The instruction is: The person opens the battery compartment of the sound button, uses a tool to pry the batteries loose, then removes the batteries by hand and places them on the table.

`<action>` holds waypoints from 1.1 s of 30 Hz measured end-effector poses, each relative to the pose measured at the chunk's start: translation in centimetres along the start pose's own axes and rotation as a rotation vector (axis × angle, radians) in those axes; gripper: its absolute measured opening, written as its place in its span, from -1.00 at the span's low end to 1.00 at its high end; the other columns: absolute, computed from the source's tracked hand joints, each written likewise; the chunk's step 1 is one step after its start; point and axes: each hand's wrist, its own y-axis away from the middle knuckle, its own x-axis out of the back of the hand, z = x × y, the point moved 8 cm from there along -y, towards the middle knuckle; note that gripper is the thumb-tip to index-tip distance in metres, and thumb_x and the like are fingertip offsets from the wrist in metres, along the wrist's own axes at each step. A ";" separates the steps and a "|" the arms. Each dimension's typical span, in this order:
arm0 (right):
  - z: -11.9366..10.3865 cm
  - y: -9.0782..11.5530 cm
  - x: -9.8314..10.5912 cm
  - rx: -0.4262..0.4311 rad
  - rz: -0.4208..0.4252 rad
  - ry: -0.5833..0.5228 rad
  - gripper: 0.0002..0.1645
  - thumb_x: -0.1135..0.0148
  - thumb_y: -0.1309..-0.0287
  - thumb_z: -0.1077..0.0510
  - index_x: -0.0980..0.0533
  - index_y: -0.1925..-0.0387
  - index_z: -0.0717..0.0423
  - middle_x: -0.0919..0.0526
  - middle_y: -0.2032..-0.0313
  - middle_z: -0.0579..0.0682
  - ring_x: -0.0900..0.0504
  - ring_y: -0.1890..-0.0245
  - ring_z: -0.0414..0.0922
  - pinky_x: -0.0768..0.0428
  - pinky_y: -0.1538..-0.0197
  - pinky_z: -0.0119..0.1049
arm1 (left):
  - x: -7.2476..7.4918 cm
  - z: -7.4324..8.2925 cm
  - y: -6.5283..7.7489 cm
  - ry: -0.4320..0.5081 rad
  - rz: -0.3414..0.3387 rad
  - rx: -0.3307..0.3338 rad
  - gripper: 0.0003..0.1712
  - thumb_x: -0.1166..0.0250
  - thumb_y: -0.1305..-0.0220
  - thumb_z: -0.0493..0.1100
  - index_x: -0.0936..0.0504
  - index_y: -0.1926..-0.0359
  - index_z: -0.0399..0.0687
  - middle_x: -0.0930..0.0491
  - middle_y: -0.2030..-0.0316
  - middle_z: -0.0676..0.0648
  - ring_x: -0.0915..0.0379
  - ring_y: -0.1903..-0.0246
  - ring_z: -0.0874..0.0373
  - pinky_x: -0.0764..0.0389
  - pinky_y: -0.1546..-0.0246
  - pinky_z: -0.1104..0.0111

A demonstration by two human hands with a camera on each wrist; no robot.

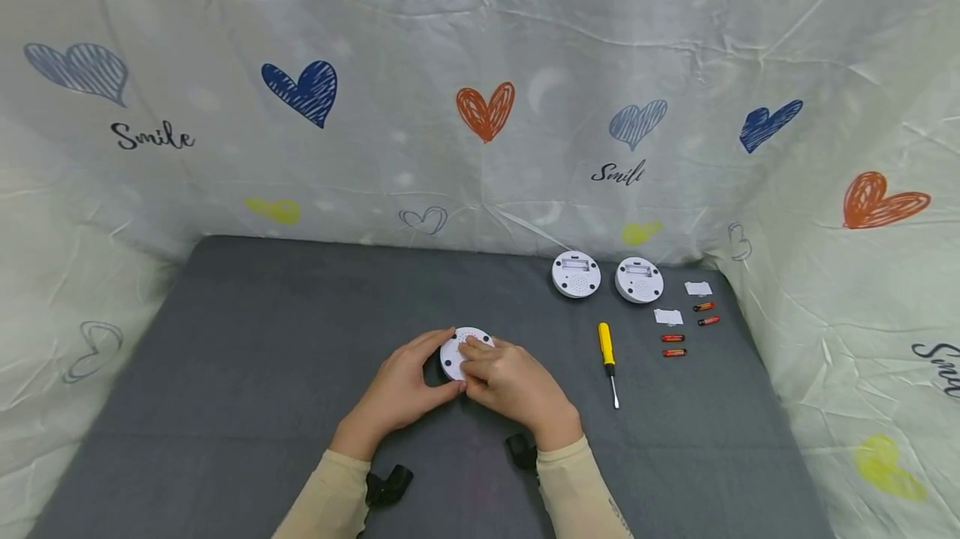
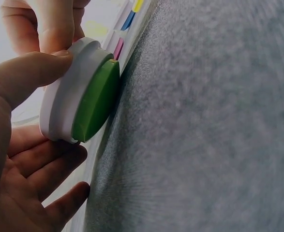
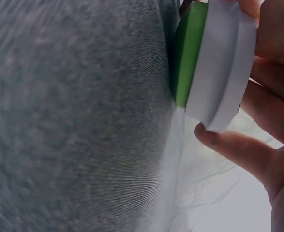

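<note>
Both hands are on a round white buzzer (image 1: 453,353) with a green push-button dome (image 2: 97,104), which faces down toward the cloth. Its white underside, with dark round feet, faces up in the head view. My left hand (image 1: 406,381) holds the rim from the left, thumb at the near side and fingers at the far side. From the right, my right hand (image 1: 517,381) has bent fingers on the underside, covering part of it. In the right wrist view its little finger (image 3: 231,145) touches the white rim.
Two more white buzzers (image 1: 576,275) (image 1: 639,281) lie face down at the back right, battery compartments uncovered. A yellow screwdriver (image 1: 607,346) lies right of the hands. Beyond are two white covers (image 1: 668,317) (image 1: 697,288) and several red-and-black batteries (image 1: 673,352) on the grey cloth (image 1: 300,339).
</note>
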 end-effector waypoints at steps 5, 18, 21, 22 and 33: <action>0.3 0.2 0.2 0.006 0.048 -0.044 -0.89 -0.49 -0.24 0.34 -0.81 0.28 0.08 -0.81 -0.13 0.12 -0.76 -0.23 -0.03 -0.71 -0.27 0.06 | 0.1 -0.2 0.1 0.007 -0.007 0.018 -0.04 -0.65 -0.28 0.08 -0.48 -0.60 -0.04 -0.48 -0.50 -0.17 -0.46 -0.45 -0.23 -0.54 -0.36 -0.22; 1.2 0.6 0.3 -0.091 -0.029 -0.088 -0.73 -0.48 -0.33 0.27 -0.82 -0.03 0.16 -0.73 -0.27 0.13 -0.69 -0.33 -0.01 -0.68 -0.31 -0.15 | 0.2 -0.2 0.1 0.021 -0.043 0.031 -0.01 -0.65 -0.28 0.13 -0.46 -0.62 -0.04 -0.47 -0.52 -0.17 -0.44 -0.47 -0.22 -0.54 -0.35 -0.24; 1.2 0.6 0.3 -0.098 -0.041 -0.079 -0.72 -0.48 -0.35 0.25 -0.82 -0.05 0.16 -0.72 -0.28 0.14 -0.68 -0.34 0.00 -0.68 -0.31 -0.12 | 0.3 -0.2 0.1 0.014 -0.045 0.029 0.00 -0.65 -0.28 0.13 -0.45 -0.62 -0.04 -0.47 -0.52 -0.17 -0.43 -0.47 -0.22 -0.54 -0.35 -0.24; 1.1 0.6 0.3 -0.098 -0.042 -0.076 -0.73 -0.47 -0.36 0.25 -0.82 -0.05 0.15 -0.72 -0.28 0.14 -0.68 -0.33 0.01 -0.69 -0.30 -0.11 | 0.3 -0.2 0.1 0.010 -0.045 0.028 0.00 -0.65 -0.28 0.13 -0.45 -0.62 -0.04 -0.47 -0.52 -0.17 -0.44 -0.47 -0.22 -0.54 -0.35 -0.24; 1.1 0.6 0.3 -0.090 -0.048 -0.068 -0.74 -0.50 -0.36 0.22 -0.82 -0.04 0.16 -0.74 -0.25 0.14 -0.70 -0.31 0.00 -0.71 -0.26 -0.14 | 0.3 -0.1 0.2 0.002 -0.052 0.005 -0.01 -0.65 -0.29 0.11 -0.44 -0.63 -0.03 -0.48 -0.51 -0.15 -0.45 -0.46 -0.20 -0.55 -0.34 -0.24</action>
